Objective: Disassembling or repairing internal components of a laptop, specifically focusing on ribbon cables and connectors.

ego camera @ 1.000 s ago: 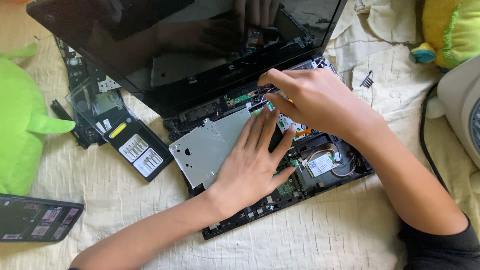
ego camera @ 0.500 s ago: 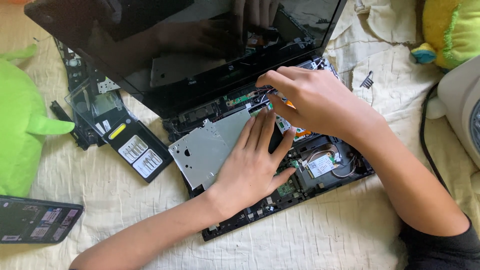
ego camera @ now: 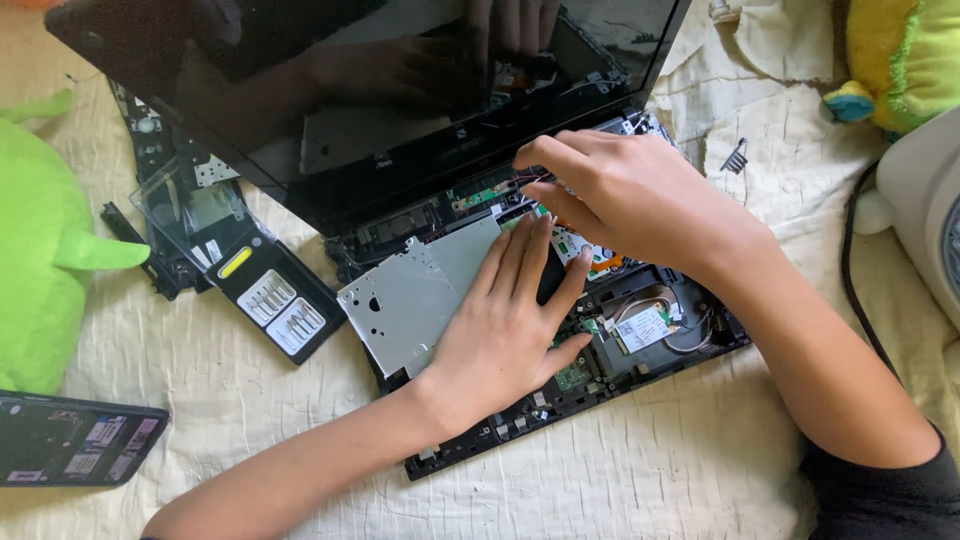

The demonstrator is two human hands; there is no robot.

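A dismantled laptop (ego camera: 560, 330) lies open on a cream quilted bed cover (ego camera: 700, 470), its dark screen (ego camera: 380, 90) tilted up at the far side and its keyboard deck gone, leaving boards and wiring bare. The left hand (ego camera: 505, 330) rests flat, fingers (ego camera: 520, 265) pressed together, on a silver metal drive caddy (ego camera: 410, 295) at the left of the chassis. The right hand (ego camera: 625, 195) hovers over the far edge, fingers (ego camera: 545, 160) curled and pinching something small near the hinge; what exactly cannot be told.

The risks, as judged here: the soft, uneven cover could let the chassis shift under the pressing palm, straining the thin wires (ego camera: 655, 300) beside a small white-labelled card (ego camera: 640, 328). A tug at the hinge area could tear a ribbon or cable. Fabric may also carry static to the exposed green board (ego camera: 575, 375).

To the left, a black bit case (ego camera: 270, 295) with a yellow latch lies open, its clear lid (ego camera: 185, 210) raised; two rows of metal driver bits sit in its slots. A small dark loose part (ego camera: 735, 155) lies on the cover at the right, easily lost in the folds. A green plush toy (ego camera: 40, 260) sits at the far left.
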